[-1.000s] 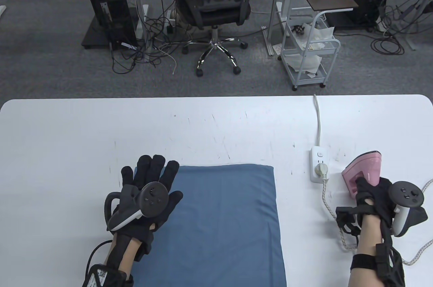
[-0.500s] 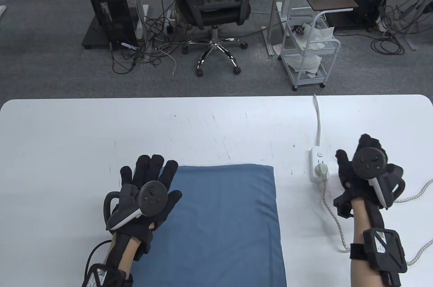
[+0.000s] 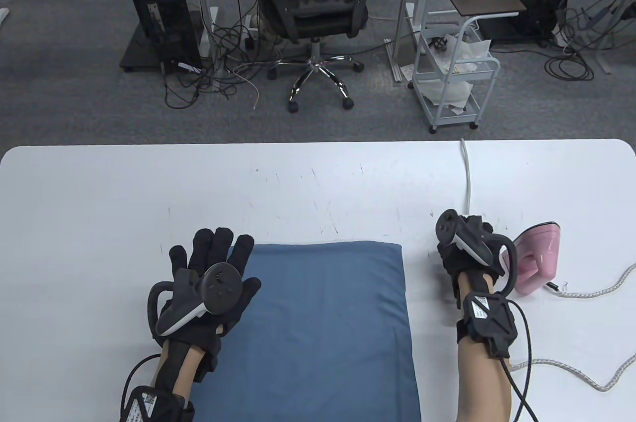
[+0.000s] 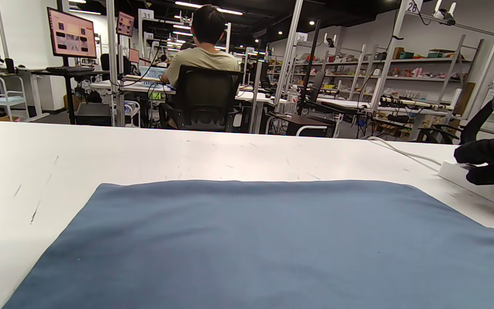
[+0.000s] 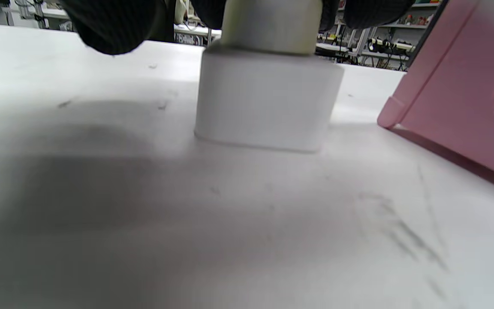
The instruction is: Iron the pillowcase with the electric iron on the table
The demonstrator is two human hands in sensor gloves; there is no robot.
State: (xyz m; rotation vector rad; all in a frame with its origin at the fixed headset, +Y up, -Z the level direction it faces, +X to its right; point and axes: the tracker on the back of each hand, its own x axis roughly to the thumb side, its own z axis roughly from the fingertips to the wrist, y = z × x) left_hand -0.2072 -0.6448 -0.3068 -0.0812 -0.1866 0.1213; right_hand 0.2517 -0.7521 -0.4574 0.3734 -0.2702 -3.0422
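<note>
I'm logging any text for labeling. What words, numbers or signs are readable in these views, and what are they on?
"31": white sign on a post, left wrist view.
"30": white sign on a post.
"26", partly cut off: sign at the top edge.
Wrist-strap labels: too small to read.
Monitor: too blurred to read.
Iron, power strip: no visible text.

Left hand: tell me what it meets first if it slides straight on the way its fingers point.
Bare white table. The left hand points up-table past the pillowcase's far-left corner; nothing else shows in that line.
</note>
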